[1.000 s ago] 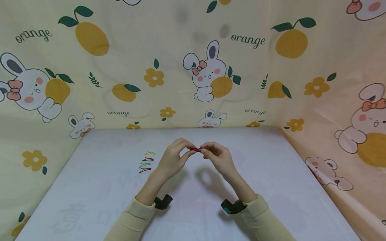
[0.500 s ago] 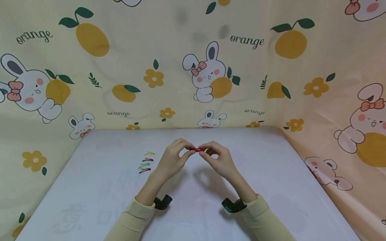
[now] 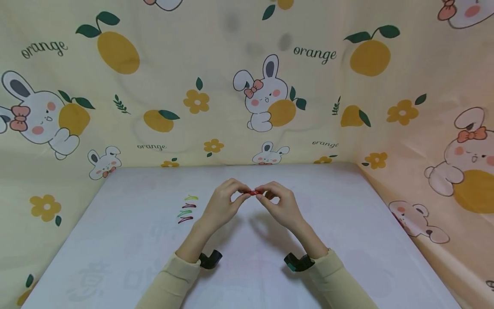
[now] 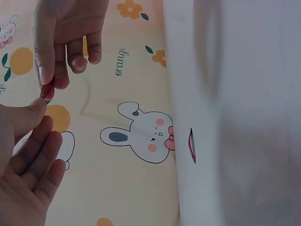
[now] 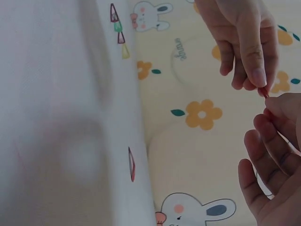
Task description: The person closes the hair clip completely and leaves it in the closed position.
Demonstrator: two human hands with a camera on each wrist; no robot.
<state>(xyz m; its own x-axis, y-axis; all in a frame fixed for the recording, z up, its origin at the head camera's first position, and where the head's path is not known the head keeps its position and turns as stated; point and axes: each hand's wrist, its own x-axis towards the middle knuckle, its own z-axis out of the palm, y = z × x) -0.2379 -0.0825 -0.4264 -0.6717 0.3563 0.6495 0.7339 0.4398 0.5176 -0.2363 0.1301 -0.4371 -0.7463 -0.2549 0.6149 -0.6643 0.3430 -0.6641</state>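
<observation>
With 12 o'clock pointing straight ahead of the person, the left hand (image 3: 221, 204) reaches in from 7 o'clock and the right hand (image 3: 281, 206) from 5 o'clock, their fingertips meeting near the middle of the view. Between them is a small red clip (image 4: 44, 91). Each grip is narrowed to a thumb-and-finger pinch, one on either end of the clip, mostly covering it. In the wrist views, the other fingers of both hands stand apart from the clip, loosely bent.

A second red clip (image 4: 192, 147) lies by itself on the white tabletop (image 3: 247, 283), at about 4 o'clock from the pinched one in the left wrist view and 8 o'clock in the right wrist view.

At 9 o'clock from the left hand, four more clips form a short row on the tabletop. From its 12 o'clock end to its 6 o'clock end come a yellow clip (image 3: 191, 198), a dark red clip (image 3: 189, 206), a green clip (image 3: 187, 212) and a crimson clip (image 3: 186, 219).

Pale sleeves (image 3: 170, 279) cover the forearms, and each wrist carries a black camera (image 3: 211, 259). Beyond the tabletop, at 12 o'clock, hangs a cream cloth (image 3: 216, 47) printed with rabbits, oranges and flowers.
</observation>
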